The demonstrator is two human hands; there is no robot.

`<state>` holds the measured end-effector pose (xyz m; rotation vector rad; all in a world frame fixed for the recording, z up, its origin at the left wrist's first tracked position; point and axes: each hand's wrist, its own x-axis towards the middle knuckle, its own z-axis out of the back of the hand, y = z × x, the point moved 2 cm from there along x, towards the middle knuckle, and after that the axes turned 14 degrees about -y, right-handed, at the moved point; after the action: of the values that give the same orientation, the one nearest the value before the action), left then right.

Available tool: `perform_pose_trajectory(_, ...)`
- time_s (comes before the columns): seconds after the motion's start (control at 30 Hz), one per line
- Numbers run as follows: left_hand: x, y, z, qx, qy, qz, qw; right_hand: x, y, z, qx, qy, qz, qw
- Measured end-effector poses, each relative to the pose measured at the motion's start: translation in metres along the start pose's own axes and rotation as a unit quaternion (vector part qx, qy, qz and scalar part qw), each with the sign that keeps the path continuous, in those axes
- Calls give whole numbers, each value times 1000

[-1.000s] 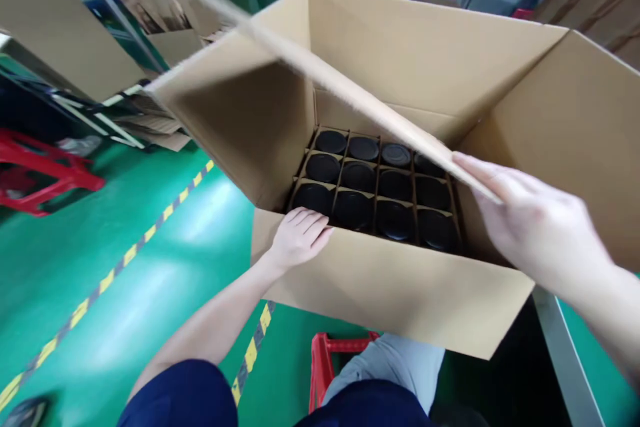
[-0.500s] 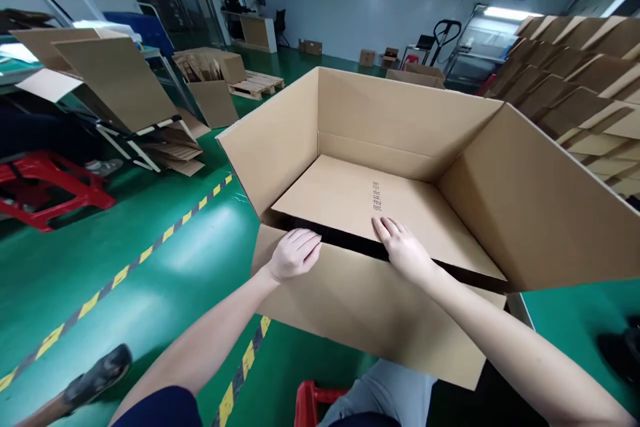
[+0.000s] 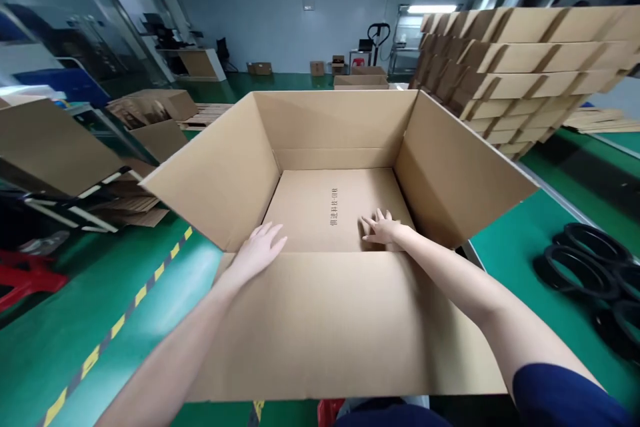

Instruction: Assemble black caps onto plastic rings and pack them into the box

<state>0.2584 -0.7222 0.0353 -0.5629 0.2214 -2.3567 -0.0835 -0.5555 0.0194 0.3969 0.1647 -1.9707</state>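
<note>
A large cardboard box (image 3: 320,327) stands right before me with its top flaps spread outward. Inside it lies a flat cardboard sheet (image 3: 310,213) printed with a line of dark characters. My left hand (image 3: 259,247) is at the box's near left corner, fingers stretched out over the edge. Over the right part of the sheet is my right hand (image 3: 381,227), fingers spread, casting a shadow; whether its fingertips touch the sheet I cannot tell. Neither hand holds anything.
Stacked cardboard (image 3: 530,67) rises at the right, with black rings (image 3: 585,260) on the green floor. At the left are a table with folded cardboard (image 3: 55,147) and a red stool (image 3: 30,277). A pallet jack (image 3: 379,37) stands at the back.
The view has turned right. The sheet's near edge has dropped, and the dark gap along it no longer shows. My left hand has left the near flap's middle; my right has shifted rightward over the sheet.
</note>
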Motion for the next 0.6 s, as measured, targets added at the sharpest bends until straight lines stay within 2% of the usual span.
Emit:
perform_pose_trajectory(0.1,43,15,-18,10,159,27,987,5,-13,-5,6,64,-7,998)
perform_pose_trajectory(0.17,61,20,-33,22,240,43,970,7,-16,-7,8,90,2,996)
perform_pose_trajectory(0.23,68,24,-47,40,301,61,951,10,-16,-7,9,102,13,995)
perform_pose_trajectory(0.3,67,25,-56,55,339,75,936,11,-17,-5,8,106,25,994)
perform_pose_trajectory(0.37,63,24,-59,63,356,80,929,10,-16,-2,4,104,36,994)
perform_pose_trajectory(0.47,62,16,-50,63,349,68,932,-2,-8,9,-7,77,51,996)
perform_pose_trajectory(0.53,67,6,-39,64,322,50,943,-20,3,26,-19,33,60,997)
perform_pose_trajectory(0.6,76,-4,-28,71,275,32,958,-43,18,53,-34,-30,82,996)
